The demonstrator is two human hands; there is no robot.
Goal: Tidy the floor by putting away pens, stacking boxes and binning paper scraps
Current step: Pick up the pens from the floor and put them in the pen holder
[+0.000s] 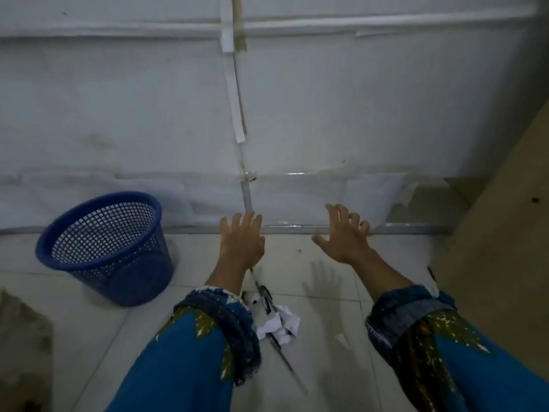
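A crumpled white paper scrap lies on the pale tiled floor between my forearms. A dark pen and a long thin stick-like item lie beside it, partly under my left arm. A blue mesh waste basket stands upright on the floor at the left. My left hand hangs above the floor, fingers apart, holding nothing. My right hand is also raised with its fingers spread and curled, nothing in it. Both hands are beyond the scrap, near the base of the wall.
A white covered wall with peeling tape strips fills the far side. A tan surface rises along the right edge. A brownish patch sits at the lower left. A small paper sliver lies on the tiles.
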